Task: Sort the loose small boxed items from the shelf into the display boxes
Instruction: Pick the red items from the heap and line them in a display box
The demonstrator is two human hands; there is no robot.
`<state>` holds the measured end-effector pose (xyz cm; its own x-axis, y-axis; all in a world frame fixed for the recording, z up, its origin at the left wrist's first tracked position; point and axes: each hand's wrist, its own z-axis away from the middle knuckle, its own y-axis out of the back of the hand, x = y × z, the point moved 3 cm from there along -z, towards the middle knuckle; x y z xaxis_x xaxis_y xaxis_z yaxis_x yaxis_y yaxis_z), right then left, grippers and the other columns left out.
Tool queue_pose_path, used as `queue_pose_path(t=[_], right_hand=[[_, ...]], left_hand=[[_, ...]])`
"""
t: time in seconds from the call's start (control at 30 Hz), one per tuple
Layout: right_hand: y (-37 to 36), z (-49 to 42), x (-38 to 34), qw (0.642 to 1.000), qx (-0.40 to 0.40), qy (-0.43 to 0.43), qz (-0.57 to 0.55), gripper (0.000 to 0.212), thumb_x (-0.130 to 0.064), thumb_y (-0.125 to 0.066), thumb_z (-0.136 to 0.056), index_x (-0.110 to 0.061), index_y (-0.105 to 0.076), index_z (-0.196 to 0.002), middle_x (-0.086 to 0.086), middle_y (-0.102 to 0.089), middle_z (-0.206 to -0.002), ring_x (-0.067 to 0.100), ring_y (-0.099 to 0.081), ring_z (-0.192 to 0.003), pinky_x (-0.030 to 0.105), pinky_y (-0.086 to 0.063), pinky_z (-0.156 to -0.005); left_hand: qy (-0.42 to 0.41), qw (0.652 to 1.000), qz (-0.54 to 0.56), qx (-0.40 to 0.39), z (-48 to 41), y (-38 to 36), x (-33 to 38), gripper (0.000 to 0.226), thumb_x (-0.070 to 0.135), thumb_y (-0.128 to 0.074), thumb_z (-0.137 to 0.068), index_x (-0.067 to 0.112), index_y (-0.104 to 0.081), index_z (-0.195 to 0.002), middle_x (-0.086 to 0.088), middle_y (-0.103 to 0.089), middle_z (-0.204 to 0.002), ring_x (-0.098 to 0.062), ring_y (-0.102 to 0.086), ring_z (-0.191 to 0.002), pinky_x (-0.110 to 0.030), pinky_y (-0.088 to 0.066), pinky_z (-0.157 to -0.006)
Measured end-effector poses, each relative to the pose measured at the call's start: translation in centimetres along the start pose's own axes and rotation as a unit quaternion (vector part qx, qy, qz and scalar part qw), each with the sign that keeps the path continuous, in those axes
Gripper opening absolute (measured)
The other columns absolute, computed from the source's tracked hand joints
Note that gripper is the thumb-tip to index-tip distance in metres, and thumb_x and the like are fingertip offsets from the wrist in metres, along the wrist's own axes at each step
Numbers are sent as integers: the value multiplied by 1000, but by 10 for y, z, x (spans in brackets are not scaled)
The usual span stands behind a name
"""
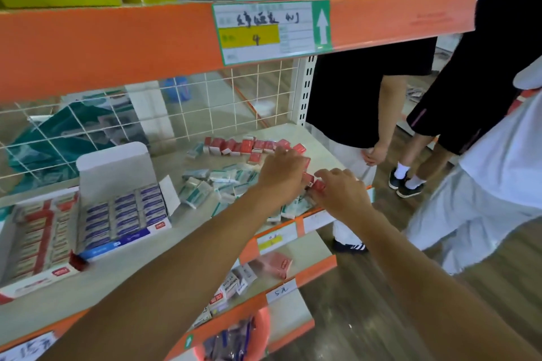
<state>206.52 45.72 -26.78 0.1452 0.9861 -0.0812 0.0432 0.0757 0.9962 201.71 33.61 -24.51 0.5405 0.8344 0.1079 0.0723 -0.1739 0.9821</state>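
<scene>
Head view shows the fingers (321, 174) of the right hand (343, 195) curled round a small cluster of red boxes (318, 184), right at the front lip of the shelf (181, 231). The left hand (281, 171) meets the same cluster from the other side. Its fingers are hidden behind the hand itself, so whether they grip or merely press cannot be told. Several boxes squeezed between two hands would probably buckle out under uneven pressure. From this spot they would drop over the edge to the lower shelf (305, 246) or the floor (381, 287). The left forearm (205, 231) passes over the loose teal boxes (205, 187), which a careless sweep could scatter. The red display box (38, 240) sits far left, beyond the blue display box (126, 214). The carry is therefore long, and red stock could land in the wrong box.
</scene>
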Motion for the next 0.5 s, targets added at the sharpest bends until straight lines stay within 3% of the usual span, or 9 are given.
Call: queue_pose_path(t=[0.23, 0.4, 0.5], right_hand=[[1, -7, 16, 996, -14, 3, -93, 54, -48, -66, -84, -22, -54, -130, 3, -60, -123, 24, -53, -114, 35, -44, -91], [7, -4, 20, 989, 33, 25, -143, 48, -31, -69, -85, -21, -55, -130, 1, -58, -126, 20, -60, -102, 28, -46, -81], [10, -4, 16, 977, 66, 44, -197, 44, -27, -68, -86, -23, -57, -128, -1, -58, -122, 10, -60, -88, 17, -38, -70]], left_hand=[[-26, 999, -5, -23, -12, -13, 2, 27, 19, -63, -90, 15, -65, -117, -8, -58, -118, -28, -47, -113, -38, -45, -90], [-50, 998, 22, 6, -12, 0, 3, 23, 26, -63, -88, 10, -63, -106, -7, -57, -106, -26, -47, -107, -36, -45, -83], [-34, 997, 58, 33, -8, 7, -4, 24, 25, -62, -89, 9, -61, -107, -8, -58, -103, -25, -49, -103, -36, -45, -83]])
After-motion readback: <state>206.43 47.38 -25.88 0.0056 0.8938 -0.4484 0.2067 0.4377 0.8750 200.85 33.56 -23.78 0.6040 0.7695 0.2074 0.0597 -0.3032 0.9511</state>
